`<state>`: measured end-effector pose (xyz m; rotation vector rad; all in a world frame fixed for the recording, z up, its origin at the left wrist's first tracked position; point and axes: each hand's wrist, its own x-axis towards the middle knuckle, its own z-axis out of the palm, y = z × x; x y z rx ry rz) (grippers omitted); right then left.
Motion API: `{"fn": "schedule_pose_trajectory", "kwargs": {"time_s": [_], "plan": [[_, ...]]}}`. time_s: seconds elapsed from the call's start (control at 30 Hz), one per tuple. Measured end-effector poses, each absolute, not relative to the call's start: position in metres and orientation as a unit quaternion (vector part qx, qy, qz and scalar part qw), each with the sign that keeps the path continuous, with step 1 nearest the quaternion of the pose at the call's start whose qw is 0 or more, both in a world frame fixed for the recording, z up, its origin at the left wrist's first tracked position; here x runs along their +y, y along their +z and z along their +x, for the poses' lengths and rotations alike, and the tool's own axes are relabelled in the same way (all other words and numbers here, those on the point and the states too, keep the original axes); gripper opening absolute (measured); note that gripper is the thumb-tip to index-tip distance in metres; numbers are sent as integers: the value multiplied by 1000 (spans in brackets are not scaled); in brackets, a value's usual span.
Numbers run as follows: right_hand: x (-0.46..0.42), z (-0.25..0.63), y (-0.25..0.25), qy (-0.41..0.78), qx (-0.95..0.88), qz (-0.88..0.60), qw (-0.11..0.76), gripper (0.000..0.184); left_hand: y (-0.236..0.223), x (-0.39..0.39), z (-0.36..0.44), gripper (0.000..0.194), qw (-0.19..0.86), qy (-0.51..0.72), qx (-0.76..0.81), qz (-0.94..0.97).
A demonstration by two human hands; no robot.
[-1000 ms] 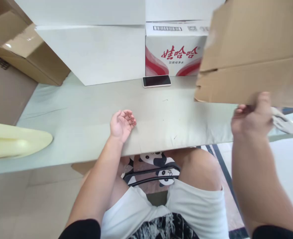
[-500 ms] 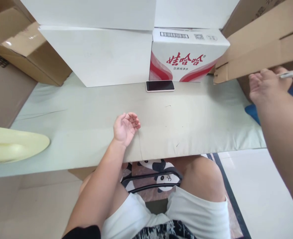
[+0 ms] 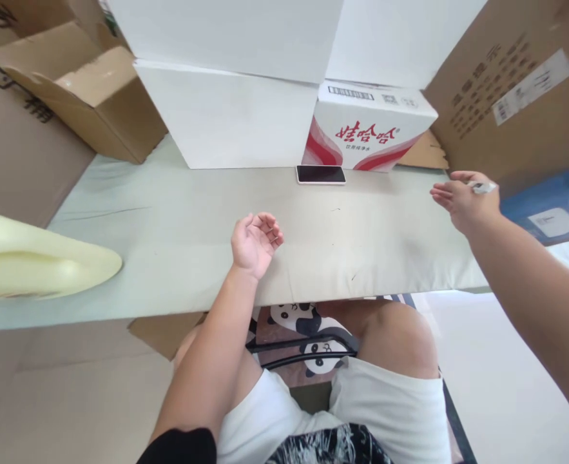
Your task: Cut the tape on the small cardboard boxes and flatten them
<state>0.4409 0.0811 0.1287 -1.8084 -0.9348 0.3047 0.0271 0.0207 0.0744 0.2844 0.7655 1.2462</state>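
Note:
My left hand (image 3: 258, 243) rests palm up on the pale green cloth of the table (image 3: 207, 225), fingers loosely curled and apart, with nothing in it. To the right, my right hand (image 3: 470, 200) is over the table's right part, its fingers pointing left. A small whitish object (image 3: 483, 187) sticks out by its thumb side; its kind is too blurred to make out. Beyond the hands, a phone (image 3: 321, 174) with a dark screen lies flat before a white and red carton (image 3: 368, 138). A brown cardboard piece (image 3: 424, 153) is beside that carton, partly hidden by it.
White boxes (image 3: 236, 122) are stacked at the back. An open brown carton (image 3: 120, 116) stands at the back left, and a pale yellow curved object (image 3: 47, 261) at the left edge. A large printed brown box (image 3: 511, 96) and a blue container (image 3: 564, 200) stand at right.
My right hand has moved left, away from the brown cardboard piece, which now sits farther back beside the carton. My left hand stays on the table. The view has shifted somewhat.

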Motion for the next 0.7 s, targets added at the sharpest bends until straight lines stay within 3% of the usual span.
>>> {"fn": "schedule_pose_trajectory", "kwargs": {"time_s": [0.23,0.53,0.7], "plan": [[83,325,177,211,-467,-712,480,24,92,3,-3,30,718,624,300,66],[136,120,130,307,-688,-582,306,21,94,-3,-61,21,650,697,298,-63],[171,-2,106,276,-809,-464,233,20,90,1,-88,20,650,704,232,-167]]}}
